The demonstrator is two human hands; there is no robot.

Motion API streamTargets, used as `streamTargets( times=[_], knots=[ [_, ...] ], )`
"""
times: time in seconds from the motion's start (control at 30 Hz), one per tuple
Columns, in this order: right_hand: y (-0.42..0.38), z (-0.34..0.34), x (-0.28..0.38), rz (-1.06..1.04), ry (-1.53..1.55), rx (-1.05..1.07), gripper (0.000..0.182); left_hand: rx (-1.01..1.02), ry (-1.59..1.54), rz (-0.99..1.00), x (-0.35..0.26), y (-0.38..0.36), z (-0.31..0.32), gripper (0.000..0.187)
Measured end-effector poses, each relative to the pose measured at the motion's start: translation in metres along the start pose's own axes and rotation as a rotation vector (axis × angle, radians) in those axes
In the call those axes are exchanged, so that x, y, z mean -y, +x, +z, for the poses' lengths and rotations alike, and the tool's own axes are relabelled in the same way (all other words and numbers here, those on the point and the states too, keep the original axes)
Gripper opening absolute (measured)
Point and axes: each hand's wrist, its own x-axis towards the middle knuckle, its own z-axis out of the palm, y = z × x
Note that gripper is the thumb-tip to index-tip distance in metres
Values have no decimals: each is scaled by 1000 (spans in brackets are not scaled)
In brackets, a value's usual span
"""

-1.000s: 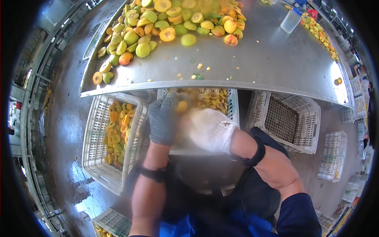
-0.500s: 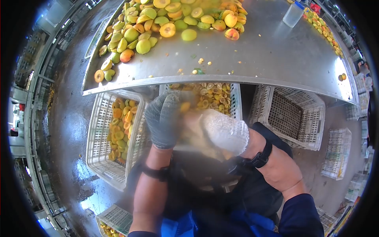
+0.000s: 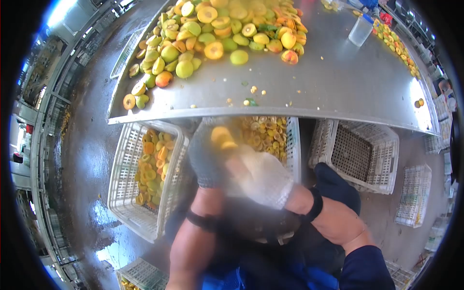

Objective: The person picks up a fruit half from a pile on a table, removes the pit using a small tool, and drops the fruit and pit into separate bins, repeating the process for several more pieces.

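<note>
My left hand [image 3: 205, 153], in a grey glove, is raised over the middle crate with its fingers curled round a yellow-orange peach half [image 3: 222, 138]. My right hand [image 3: 263, 176], in a white glove, is close against it from the right, its fingers bent towards the fruit. Motion blurs both hands, and whatever the right fingers hold cannot be made out. Beneath them, the middle crate [image 3: 293, 150] contains many cut fruit pieces [image 3: 266, 137].
A metal table [image 3: 319, 92] bears a heap of halved fruit [image 3: 212, 34] and a clear jar with a blue lid [image 3: 360, 31]. To the left stands a white crate [image 3: 121, 179] of fruit halves; another crate [image 3: 386, 166] is on the right.
The view has shifted, so the table sits slightly lower. The peach half shows more clearly between my hands. My right hand has turned and moved a little lower.
</note>
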Motion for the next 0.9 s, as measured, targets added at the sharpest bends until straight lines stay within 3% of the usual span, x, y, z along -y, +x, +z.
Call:
streamTargets(
  times=[0.17,0.23,0.3,0.33,0.4,0.47,0.57,0.7,0.77,0.8,0.87,0.9],
  knots=[
    [2,-8,9,-39,-285,-199,30,39,87,81,-1,-8,11,33],
    [7,-12,8,-29,-186,-238,37,118,-497,-256,-13,-7,7,33],
    [8,-21,4,-35,44,-231,46,175,-669,-313,-18,-6,1,31],
    [8,-22,4,-72,15,-311,52,208,-755,-346,-20,-6,-1,32],
    [12,-31,8,-56,-30,-259,52,276,96,122,-19,-9,-8,34],
    [16,-34,5,-32,69,-227,50,317,499,368,-19,-17,-4,37],
    [19,-38,-2,-292,-292,-162,49,333,426,396,-23,-23,3,38],
    [20,-32,-16,-321,-281,-227,43,318,272,258,1,-16,2,37],
    [19,-30,-14,-358,-291,-233,41,293,426,321,1,-17,2,38],
    [19,-30,-13,-377,-294,-234,41,261,623,450,-6,-19,0,39],
    [17,-31,-6,-340,-266,-182,41,198,773,505,-16,-22,0,44],
    [16,-32,-4,-324,-253,-157,41,170,722,438,-19,-24,4,48]
  ],
)
